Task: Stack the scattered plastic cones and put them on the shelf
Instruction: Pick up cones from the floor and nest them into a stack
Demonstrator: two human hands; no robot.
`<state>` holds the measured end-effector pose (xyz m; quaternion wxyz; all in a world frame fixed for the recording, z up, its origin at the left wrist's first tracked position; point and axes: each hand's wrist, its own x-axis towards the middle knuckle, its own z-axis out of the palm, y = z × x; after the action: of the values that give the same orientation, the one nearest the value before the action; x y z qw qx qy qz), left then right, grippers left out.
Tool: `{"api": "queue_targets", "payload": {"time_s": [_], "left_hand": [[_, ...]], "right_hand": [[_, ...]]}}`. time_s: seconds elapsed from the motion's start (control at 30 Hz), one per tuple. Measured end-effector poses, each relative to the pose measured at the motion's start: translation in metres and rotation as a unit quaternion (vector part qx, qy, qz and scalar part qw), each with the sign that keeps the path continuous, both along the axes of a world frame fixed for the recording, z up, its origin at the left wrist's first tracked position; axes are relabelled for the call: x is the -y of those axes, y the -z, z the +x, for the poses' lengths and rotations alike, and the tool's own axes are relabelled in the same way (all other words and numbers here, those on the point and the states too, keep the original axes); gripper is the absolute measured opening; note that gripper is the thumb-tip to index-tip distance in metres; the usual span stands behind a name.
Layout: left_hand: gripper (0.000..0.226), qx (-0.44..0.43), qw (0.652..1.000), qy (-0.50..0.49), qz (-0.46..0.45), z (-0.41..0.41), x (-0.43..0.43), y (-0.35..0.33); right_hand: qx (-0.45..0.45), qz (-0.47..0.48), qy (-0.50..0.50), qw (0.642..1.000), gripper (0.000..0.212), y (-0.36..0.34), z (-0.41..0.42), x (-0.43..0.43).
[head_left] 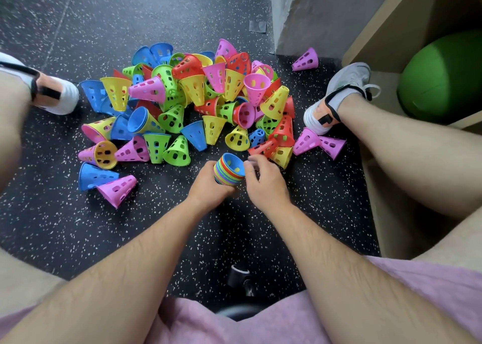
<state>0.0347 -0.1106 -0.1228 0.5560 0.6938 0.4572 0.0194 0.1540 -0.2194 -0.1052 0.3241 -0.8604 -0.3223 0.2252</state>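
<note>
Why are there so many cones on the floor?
A person sitting on the floor is tidying them up. The left hand holds a stack of nested cones with a blue one innermost, and the right hand steadies its rim. A big pile still lies loose. The shelf waits on the right.

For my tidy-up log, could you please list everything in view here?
Loose cones: dozens, too many to count; blue, yellow, green, red, pink; piled on the floor ahead.
Stray cone: one, pink, apart from the pile near the wall.
Stack: one, nested, multicoloured, blue cone innermost; in the left hand.
Ball: one, green, in the shelf on the right.
Shelf: one, pale wood, right side.
Floor: dark, speckled.
Shoes: two, grey-white, either side of the pile.
Left hand: grips the stack.
Right hand: fingers at the stack's rim.
</note>
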Motion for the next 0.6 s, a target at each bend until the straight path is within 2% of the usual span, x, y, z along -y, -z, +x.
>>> {"api": "queue_targets", "payload": {"time_s": [0.1, 0.17, 0.23, 0.37, 0.53, 0.6], "left_hand": [[0.058, -0.002, 1.0, 0.0, -0.003, 0.004, 0.0, 0.0], [0.06, -0.002, 1.0, 0.005, -0.003, 0.008, 0.001, 0.001], [0.06, -0.007, 1.0, 0.011, 0.004, 0.011, 0.001, 0.001], [0.059, -0.016, 0.999, 0.028, 0.008, 0.008, 0.001, 0.004], [0.058, -0.026, 0.999, 0.026, 0.009, 0.003, -0.001, 0.007], [0.061, -0.023, 0.999, 0.025, 0.007, 0.003, -0.001, 0.008]], "right_hand": [[0.059, 0.007, 0.076, 0.995, 0.021, 0.01, 0.021, -0.008], [0.045, -0.003, 0.107, 0.993, 0.017, 0.015, 0.033, -0.013], [0.039, -0.031, 0.081, 0.995, 0.018, 0.019, 0.039, -0.016], [0.087, -0.108, -0.01, 0.99, 0.035, 0.024, 0.042, -0.02], [0.157, -0.111, -0.02, 0.981, 0.014, 0.022, 0.044, -0.025], [0.178, -0.101, -0.016, 0.979, 0.014, 0.02, 0.044, -0.026]]}}
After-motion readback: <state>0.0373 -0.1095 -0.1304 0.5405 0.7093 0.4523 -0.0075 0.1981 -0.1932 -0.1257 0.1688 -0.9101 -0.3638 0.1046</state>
